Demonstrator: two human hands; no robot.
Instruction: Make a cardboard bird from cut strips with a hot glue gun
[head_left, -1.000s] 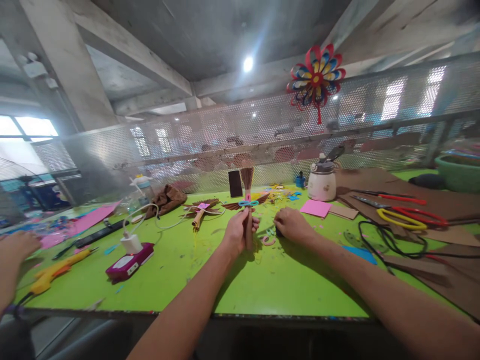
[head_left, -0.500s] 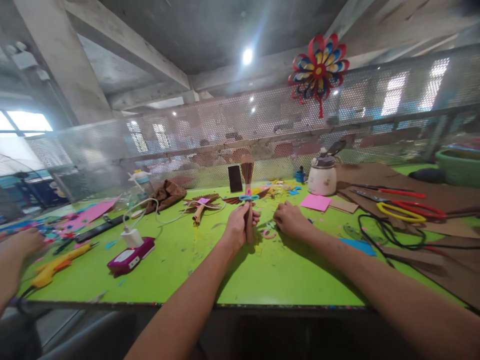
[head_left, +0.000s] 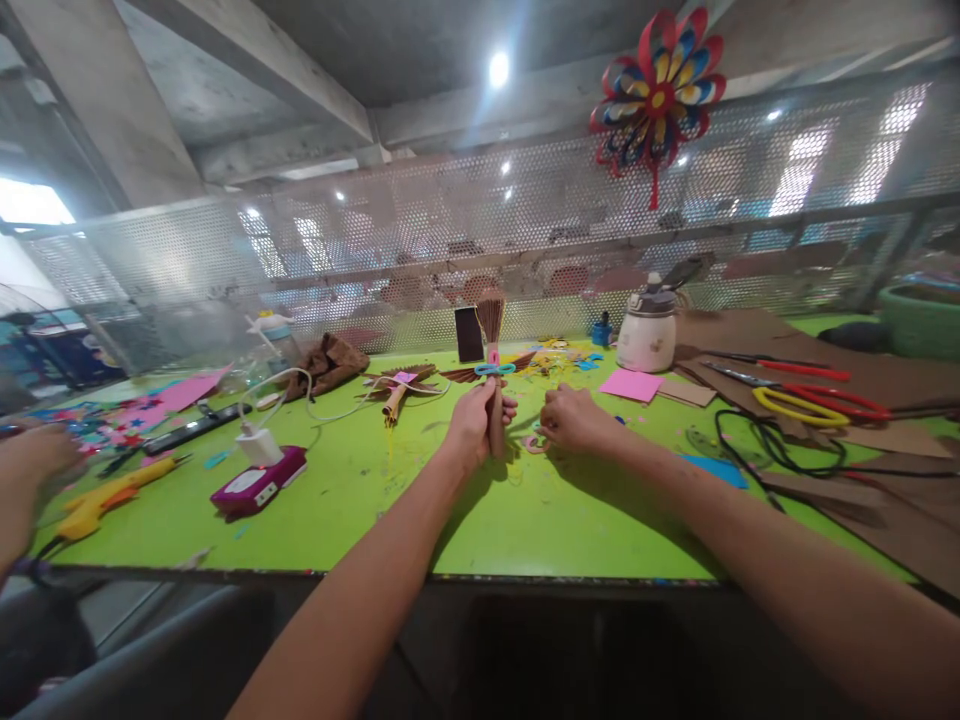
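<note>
My left hand [head_left: 474,422] is wrapped round the stem of a brown cardboard craft [head_left: 490,318], which stands upright with pleated fan pieces at its top and sides. Pink and light-blue paper loops [head_left: 495,368] sit at its middle. To the right, my right hand [head_left: 574,420] is low over the green table with its fingers curled together. Whatever they may hold is hidden. Beside those fingertips lies a pale pink paper ring [head_left: 534,443]. A second pleated cardboard piece [head_left: 401,388] with a pink square rests to the left.
Left are a purple power socket [head_left: 259,482] with a white plug, a yellow glue gun [head_left: 109,500] and another person's hand [head_left: 41,455]. Behind stand a phone [head_left: 469,335] and a white bottle [head_left: 646,335]. Right lie scissors [head_left: 802,405], a black cable [head_left: 772,455] and cardboard sheets [head_left: 757,345].
My right hand has drawn slightly left and lower over the paper rings, its fingers curled there. My left hand keeps its hold on the craft. The whole view has tilted down a little.
</note>
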